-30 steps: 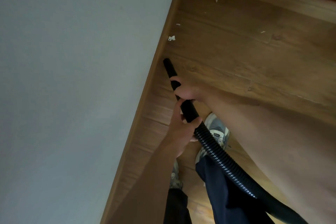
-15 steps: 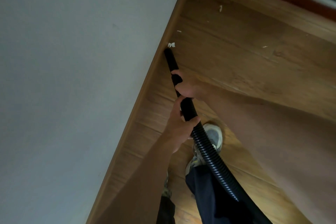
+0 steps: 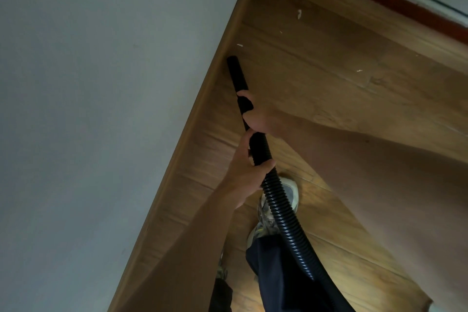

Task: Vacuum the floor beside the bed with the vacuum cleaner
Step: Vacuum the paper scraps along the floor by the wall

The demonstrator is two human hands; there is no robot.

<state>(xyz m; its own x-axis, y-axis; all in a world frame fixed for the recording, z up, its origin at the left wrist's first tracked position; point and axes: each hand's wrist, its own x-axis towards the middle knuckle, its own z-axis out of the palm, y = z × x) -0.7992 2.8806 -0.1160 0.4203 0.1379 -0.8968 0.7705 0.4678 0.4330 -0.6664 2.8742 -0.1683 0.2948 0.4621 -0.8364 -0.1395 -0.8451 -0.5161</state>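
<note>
The black vacuum hose is grasped by both hands, the right hand nearer the tip, the left hand behind. Its long axis is pointed forward over the floor, tip just beside the bed.

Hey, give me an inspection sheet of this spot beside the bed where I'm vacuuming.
Surface: wooden plank floor.
Job's things: black vacuum tube, mouth close to the bed frame; ribbed hose trails back past a shoe.
Clutter: small white scraps ahead of the tube.
Hands: right hand grips the tube in front; left hand grips it behind, at the hose joint.
Cables: nothing seen.
Surroundings: grey bed on the left, red skirting at the far end.
</note>
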